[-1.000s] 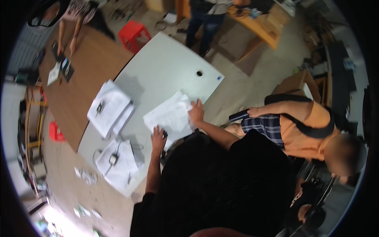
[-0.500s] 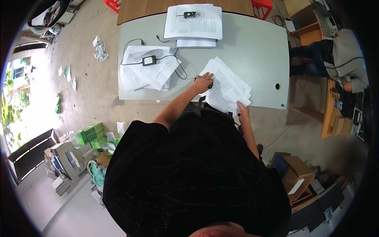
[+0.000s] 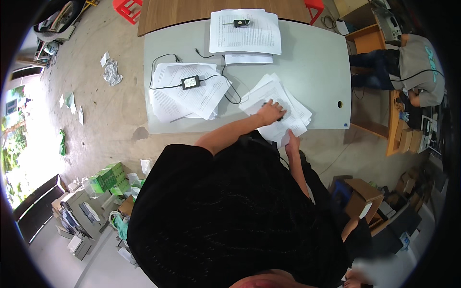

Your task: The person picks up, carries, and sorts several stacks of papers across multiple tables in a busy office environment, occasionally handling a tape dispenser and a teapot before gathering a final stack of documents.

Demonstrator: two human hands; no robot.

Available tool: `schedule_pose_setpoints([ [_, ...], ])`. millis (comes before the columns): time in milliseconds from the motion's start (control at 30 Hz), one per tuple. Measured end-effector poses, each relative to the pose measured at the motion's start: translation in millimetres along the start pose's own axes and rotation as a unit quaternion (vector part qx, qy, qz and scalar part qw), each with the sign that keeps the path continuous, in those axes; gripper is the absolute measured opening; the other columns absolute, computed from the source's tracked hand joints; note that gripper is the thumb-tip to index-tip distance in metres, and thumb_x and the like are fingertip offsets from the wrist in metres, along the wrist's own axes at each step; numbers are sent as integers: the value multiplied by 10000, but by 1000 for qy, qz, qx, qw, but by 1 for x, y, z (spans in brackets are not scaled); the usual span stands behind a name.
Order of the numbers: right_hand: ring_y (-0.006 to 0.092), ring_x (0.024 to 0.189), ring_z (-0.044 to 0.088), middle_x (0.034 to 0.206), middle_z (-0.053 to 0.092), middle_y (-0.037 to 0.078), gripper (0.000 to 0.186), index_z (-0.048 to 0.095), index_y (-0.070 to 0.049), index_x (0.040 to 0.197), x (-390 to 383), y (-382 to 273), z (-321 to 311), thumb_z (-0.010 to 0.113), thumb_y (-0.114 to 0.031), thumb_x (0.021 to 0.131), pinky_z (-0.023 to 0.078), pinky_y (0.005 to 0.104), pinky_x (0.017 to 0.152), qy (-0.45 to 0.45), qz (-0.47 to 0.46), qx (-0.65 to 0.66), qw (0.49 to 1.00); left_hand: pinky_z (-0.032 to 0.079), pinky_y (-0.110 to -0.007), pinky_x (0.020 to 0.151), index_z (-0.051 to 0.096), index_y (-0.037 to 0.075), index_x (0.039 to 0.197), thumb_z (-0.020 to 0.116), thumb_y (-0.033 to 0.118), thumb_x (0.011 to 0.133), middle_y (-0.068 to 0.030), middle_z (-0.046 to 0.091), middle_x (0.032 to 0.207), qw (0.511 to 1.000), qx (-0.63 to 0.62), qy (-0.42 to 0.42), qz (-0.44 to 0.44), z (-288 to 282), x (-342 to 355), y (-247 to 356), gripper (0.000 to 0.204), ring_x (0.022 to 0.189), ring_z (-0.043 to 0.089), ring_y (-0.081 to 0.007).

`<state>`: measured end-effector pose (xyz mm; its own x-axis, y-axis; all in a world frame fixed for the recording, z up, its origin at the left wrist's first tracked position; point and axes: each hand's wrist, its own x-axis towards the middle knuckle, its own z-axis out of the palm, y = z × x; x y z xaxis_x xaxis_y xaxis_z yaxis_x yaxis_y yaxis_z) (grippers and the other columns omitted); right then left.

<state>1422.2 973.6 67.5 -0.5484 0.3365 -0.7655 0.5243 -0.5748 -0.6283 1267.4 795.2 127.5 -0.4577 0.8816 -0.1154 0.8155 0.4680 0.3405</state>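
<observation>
A loose pile of printed sheets (image 3: 297,106) lies fanned at the near edge of the grey table, right of centre. My left hand (image 3: 272,112) rests on these sheets, fingers bent over a small black object (image 3: 282,118) mostly hidden beneath it. At the near corner, my right hand (image 3: 292,142) pinches the sheets' edge, which hangs past the tabletop. To the left, a black power adapter (image 3: 190,82) with its cable sits on a second pile of papers (image 3: 165,98). Farther back, a black key-like thing (image 3: 241,23) with a thin metal blade tops a thicker paper stack (image 3: 245,41).
The grey table (image 3: 317,62) adjoins a brown wooden table (image 3: 221,9). A person in a grey shirt (image 3: 422,67) stands at the right beside shelves. Cardboard boxes (image 3: 362,197) and another person's arm (image 3: 350,229) are at lower right. Green boxes (image 3: 108,178) stand at left.
My left hand has moved right, from the sheets' left edge onto their middle, with the black object under it. My right hand stays at the near corner. Another arm has appeared at lower right.
</observation>
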Motion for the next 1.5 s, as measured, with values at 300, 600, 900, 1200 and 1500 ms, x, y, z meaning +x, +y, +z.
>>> schedule_pose_setpoints([
  [300, 204, 1041, 561, 1170, 564, 99, 475, 466, 28, 1248, -40, 21, 89, 662, -64, 825, 450, 320, 883, -3, -61, 57, 996, 415, -409, 967, 336, 69, 1388, 729, 52, 668, -176, 498, 1282, 937, -346, 47, 23, 14, -46, -4, 821, 1164, 496, -331],
  [600, 215, 1024, 563, 1148, 575, 109, 458, 506, 78, 1193, -38, 40, 105, 673, -44, 784, 442, 300, 894, 140, -182, 122, 966, 376, -431, 1007, 592, 65, 1141, 679, 106, 775, -132, 549, 1240, 889, -282, 292, -211, -61, -173, -133, 379, 1212, 464, -331],
  [900, 242, 1109, 517, 1233, 511, 120, 495, 426, 9, 1274, -44, -26, 127, 620, -63, 824, 421, 337, 940, 76, -255, 190, 945, 362, -491, 959, 440, 122, 1304, 774, 222, 680, -128, 459, 1334, 933, -40, 176, -311, -56, -279, -209, 715, 1257, 413, -318],
  [1200, 220, 1131, 507, 1236, 517, 96, 499, 425, 0, 1292, -89, -76, 177, 602, -36, 827, 408, 342, 970, 6, -262, 184, 947, 459, -447, 783, 563, 89, 1090, 755, 304, 679, -117, 636, 1040, 937, -23, 142, -320, -69, -266, -232, 502, 959, 604, -303],
  [1500, 226, 1090, 566, 1202, 572, 101, 873, 408, 3, 1334, -183, -71, 297, 830, -198, 597, 452, 359, 943, -533, -79, 27, 842, 472, -356, 752, 577, 40, 1069, 637, 439, 828, -154, 655, 920, 929, -241, 15, -281, -110, -276, -278, 470, 831, 624, -289],
])
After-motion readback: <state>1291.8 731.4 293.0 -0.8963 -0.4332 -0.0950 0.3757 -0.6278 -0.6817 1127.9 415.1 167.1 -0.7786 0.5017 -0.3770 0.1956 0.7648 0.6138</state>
